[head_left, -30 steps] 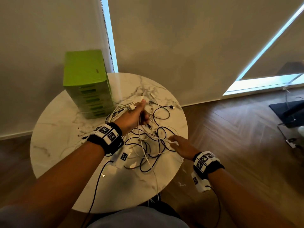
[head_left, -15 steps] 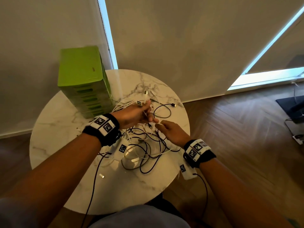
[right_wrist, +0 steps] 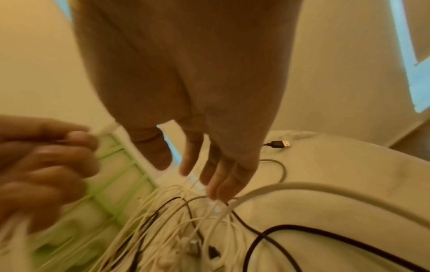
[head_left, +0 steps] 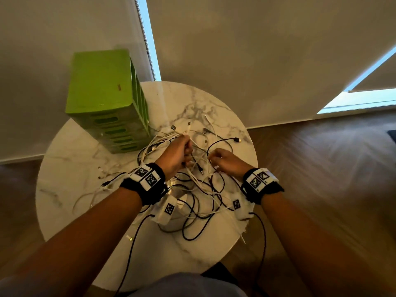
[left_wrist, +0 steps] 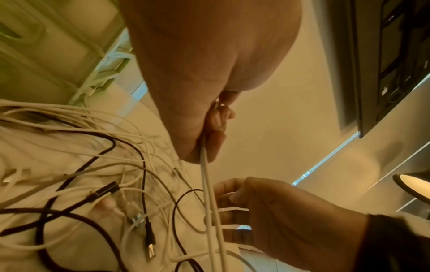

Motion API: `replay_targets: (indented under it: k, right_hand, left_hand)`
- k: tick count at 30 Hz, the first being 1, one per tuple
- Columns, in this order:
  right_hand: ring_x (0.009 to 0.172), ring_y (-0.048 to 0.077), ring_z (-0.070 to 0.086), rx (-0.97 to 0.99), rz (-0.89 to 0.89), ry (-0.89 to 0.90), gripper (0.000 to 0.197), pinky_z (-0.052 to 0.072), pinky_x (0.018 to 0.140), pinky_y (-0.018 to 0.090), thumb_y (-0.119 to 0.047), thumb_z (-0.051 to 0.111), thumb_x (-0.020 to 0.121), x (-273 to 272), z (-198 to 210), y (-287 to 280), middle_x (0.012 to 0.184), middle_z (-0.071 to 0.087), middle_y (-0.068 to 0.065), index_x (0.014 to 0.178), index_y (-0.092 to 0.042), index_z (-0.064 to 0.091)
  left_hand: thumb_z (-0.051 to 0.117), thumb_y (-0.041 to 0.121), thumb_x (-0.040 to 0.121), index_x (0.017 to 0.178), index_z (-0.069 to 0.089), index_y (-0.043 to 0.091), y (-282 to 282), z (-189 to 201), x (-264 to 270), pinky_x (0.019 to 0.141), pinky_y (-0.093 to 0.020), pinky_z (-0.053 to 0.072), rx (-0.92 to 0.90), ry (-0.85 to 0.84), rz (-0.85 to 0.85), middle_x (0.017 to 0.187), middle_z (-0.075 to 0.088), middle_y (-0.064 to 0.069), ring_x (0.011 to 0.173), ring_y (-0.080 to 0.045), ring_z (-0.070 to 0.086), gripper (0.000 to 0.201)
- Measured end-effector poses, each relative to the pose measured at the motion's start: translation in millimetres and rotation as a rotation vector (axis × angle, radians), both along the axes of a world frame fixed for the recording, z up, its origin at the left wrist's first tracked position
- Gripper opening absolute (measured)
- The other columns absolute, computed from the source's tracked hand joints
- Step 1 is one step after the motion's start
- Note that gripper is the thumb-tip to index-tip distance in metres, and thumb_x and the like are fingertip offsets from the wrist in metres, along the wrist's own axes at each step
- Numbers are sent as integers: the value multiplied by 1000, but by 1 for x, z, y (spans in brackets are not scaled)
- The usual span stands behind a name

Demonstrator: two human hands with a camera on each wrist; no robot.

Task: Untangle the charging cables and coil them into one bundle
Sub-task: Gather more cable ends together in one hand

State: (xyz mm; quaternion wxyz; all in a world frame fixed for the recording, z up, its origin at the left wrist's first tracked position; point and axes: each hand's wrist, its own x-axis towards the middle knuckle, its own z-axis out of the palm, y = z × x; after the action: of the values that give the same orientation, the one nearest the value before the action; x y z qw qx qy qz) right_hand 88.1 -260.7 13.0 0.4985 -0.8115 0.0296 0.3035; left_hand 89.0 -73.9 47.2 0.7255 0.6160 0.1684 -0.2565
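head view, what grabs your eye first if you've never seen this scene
A tangle of white and black charging cables sprawls across the round marble table. The left hand grips a bunch of white cables above it, the right hand close beside. A green drawer box stands at the table's far left.

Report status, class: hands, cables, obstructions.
Left hand grips white cables. Right hand pinches a strand. Cable tangle on marble table, uncoiled. Green drawer unit beside it.

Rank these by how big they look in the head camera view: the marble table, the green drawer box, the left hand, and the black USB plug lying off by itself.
1. Marble table, widest by far.
2. Green drawer box.
3. Left hand, which grips white cables.
4. Black USB plug, tiny.

The box stands taller and nearer the camera, so it may look bigger than it is.
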Motion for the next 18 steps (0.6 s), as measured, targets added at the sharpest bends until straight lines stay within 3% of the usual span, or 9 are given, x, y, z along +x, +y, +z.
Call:
replay_targets:
  k: [3,5,9,12,13,15,18]
  right_hand:
    - [78,26,57,-72,-210,41,17,45,69,35,-20,54,95,33,-31,-9,83,60,14,80,-11,56]
    - [71,31,60,-112,-270,96,24,46,66,38,-27,57,90,49,-54,-10,77,62,19,75,-8,60]
    - [59,21,52,-54,-383,139,22,43,58,31,-26,59,91,69,-74,3,67,55,2,69,-21,57]
    - [73,26,53,41,-518,117,36,41,66,37,-54,63,73,79,-85,9,70,57,2,67,-18,59]
    - [74,25,54,102,-563,95,36,39,64,34,-54,62,79,79,-82,12,73,59,2,71,-18,59]
    - [76,21,59,235,-641,26,25,40,62,29,-36,51,100,76,-60,20,84,64,8,83,-18,56]
    - [81,24,68,376,-561,-165,18,57,75,31,-23,40,108,63,-18,29,84,67,13,96,-12,47]
  left_hand:
    - [33,24,103,73,43,18,3,-6,4,54,-30,27,-23,10,1,63,33,1,52,-14,22,31]
    - [35,22,102,74,46,17,5,-10,7,54,-30,30,-5,9,-8,61,37,1,52,-15,27,30]
    - [36,23,105,79,51,16,13,-22,9,54,-28,36,10,-11,-44,62,42,2,52,-13,36,31]
    - [35,22,107,84,53,15,18,-28,7,51,-26,38,24,-21,-51,64,44,3,51,-11,37,30]
    - [34,22,108,86,53,14,18,-30,7,50,-25,37,24,-17,-45,64,44,3,50,-10,37,30]
    - [33,22,108,88,53,14,18,-34,8,49,-25,32,4,-6,-16,62,41,3,49,-10,33,29]
    - [35,18,104,87,51,14,16,-36,10,49,-26,24,-57,6,59,62,34,2,48,-10,27,24]
